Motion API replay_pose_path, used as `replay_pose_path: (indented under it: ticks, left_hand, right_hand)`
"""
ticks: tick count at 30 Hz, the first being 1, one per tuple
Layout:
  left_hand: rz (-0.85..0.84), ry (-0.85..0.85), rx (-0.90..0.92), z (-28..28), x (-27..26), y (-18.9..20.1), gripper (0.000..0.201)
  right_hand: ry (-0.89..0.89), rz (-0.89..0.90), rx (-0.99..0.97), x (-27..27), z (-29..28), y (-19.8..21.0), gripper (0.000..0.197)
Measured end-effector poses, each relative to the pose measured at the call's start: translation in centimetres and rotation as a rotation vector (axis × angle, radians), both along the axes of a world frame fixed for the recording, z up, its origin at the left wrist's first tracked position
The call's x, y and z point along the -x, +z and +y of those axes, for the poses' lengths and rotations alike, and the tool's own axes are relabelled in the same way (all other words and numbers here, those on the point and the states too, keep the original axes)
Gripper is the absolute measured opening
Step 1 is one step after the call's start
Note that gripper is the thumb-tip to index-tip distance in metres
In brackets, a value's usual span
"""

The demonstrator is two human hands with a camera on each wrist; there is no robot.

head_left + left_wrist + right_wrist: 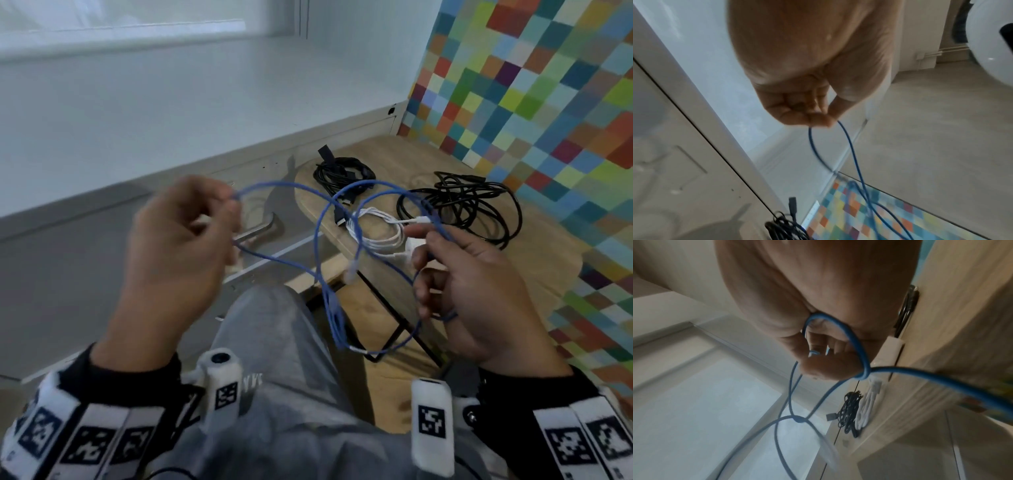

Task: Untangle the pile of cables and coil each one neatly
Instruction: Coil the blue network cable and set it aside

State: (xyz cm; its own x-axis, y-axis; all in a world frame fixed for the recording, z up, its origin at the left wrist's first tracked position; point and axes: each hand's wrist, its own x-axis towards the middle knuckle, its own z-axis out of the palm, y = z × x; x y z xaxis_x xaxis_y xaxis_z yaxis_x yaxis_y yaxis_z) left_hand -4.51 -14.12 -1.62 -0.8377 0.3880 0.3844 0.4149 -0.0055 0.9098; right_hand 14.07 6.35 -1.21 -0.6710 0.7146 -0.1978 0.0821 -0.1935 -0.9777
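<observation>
A thin blue cable [322, 240] hangs in loose crossing loops in the air between my two hands, above my lap. My left hand [191, 219] pinches a bend of it between thumb and fingertips [818, 119]. My right hand [455, 270] has its fingers curled round other strands of the blue cable [855, 344], one loop lying over the palm. One clear plug end [352, 267] dangles near the middle. On the small wooden table [445, 161] behind lie a black coiled cable [342, 171], a white coiled cable [380, 233] and a loose black cable [472, 205].
My grey-trousered knee [274, 329] sits under the hanging loops. The table's black metal legs [394, 315] stand just ahead of it. A colourful checkered rug [548, 85] lies to the right. A white wall and skirting [171, 102] run along the left.
</observation>
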Motion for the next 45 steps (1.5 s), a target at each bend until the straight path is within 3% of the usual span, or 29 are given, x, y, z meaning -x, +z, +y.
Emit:
replay_pose_path:
  ticks: [5,9,17,21,26,29,32,37,40,45]
  left_hand:
    - [-0.172,0.267,-0.263,-1.6,3.5,0.2,0.024]
    - [-0.229,0.319,-0.205,-2.9,5.0,0.5,0.034]
    - [-0.119,-0.009,0.024,-0.6,0.7,0.1,0.03]
    - [-0.046,-0.081,0.069,0.7,-1.5,0.1,0.027]
    - [0.202,-0.155,0.282,1.8,-4.0,0.0,0.017]
    - [0.137,-0.275,0.335,1.9,-4.3,0.0,0.027]
    - [0.031,-0.442,0.24,1.8,-4.9,0.3,0.035]
    - [-0.027,-0.479,0.374,1.7,-5.2,0.6,0.009]
    - [-0.086,-0.415,0.28,1.7,-4.4,0.2,0.009]
    - [-0.304,-0.164,-0.137,1.3,-2.4,0.4,0.008]
  right_hand:
    - [-0.037,-0.007,-0.027,-0.1,0.6,-0.2,0.028]
    - [-0.052,-0.008,-0.007,-0.2,0.9,-0.2,0.027]
    - [0.124,0.03,-0.001,0.6,-1.6,-0.2,0.019]
    - [0.242,0.093,-0.018,1.1,-3.2,-0.4,0.013]
    - [0.37,0.145,-0.008,1.7,-4.7,-0.7,0.022]
    - [0.386,0.145,-0.06,1.6,-4.9,-0.6,0.023]
    - [0.368,0.14,-0.12,1.3,-4.8,-0.3,0.012]
    - [0.262,0.166,-0.186,1.3,-4.5,-0.4,0.014]
    - [0.162,0.187,-0.198,1.2,-3.8,0.0,0.012]
    - [-0.048,0.241,-0.081,0.5,-1.8,0.6,0.013]
